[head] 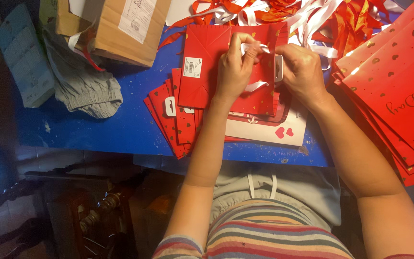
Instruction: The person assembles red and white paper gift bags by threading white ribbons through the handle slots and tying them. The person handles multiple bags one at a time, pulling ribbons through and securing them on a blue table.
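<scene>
Brown cardboard box point(120, 29) top left — white label point(139, 18), red bag's white sticker point(192, 67)

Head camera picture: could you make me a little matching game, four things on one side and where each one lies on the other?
Things:
1. cardboard box
2. grey cloth
3. pile of ribbons
4. red paper bag

Places:
A. far edge of the blue table, right of centre
B. between the left hand and right hand
C. far left corner of the table
D. left part of the table, nearer than the box

Pairs: 1-C, 2-D, 3-A, 4-B
</scene>
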